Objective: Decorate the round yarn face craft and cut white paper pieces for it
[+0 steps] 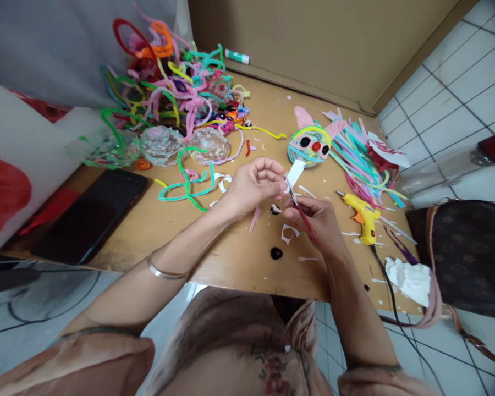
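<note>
My left hand (258, 184) pinches a small strip of white paper (296, 174) at the middle of the table. My right hand (315, 219) grips red-handled scissors (303, 218), whose blades point up and left to the paper by my left fingertips. Just beyond the paper stands a ball figure (308, 145) with pink ears, black eyes and a red nose. Below my hands lie a black disc with something pale on it (275, 209), a second black disc (276, 253) and a white paper scrap with a hole (289, 234).
A yellow glue gun (363, 215) with a cord lies at the right, near straight pipe cleaners (355, 148), crumpled tissue (410, 279) and a brown bag (466, 256). Tangled pipe cleaners (193, 102), wrapped balls (208, 145) and a black phone (93, 214) are at the left.
</note>
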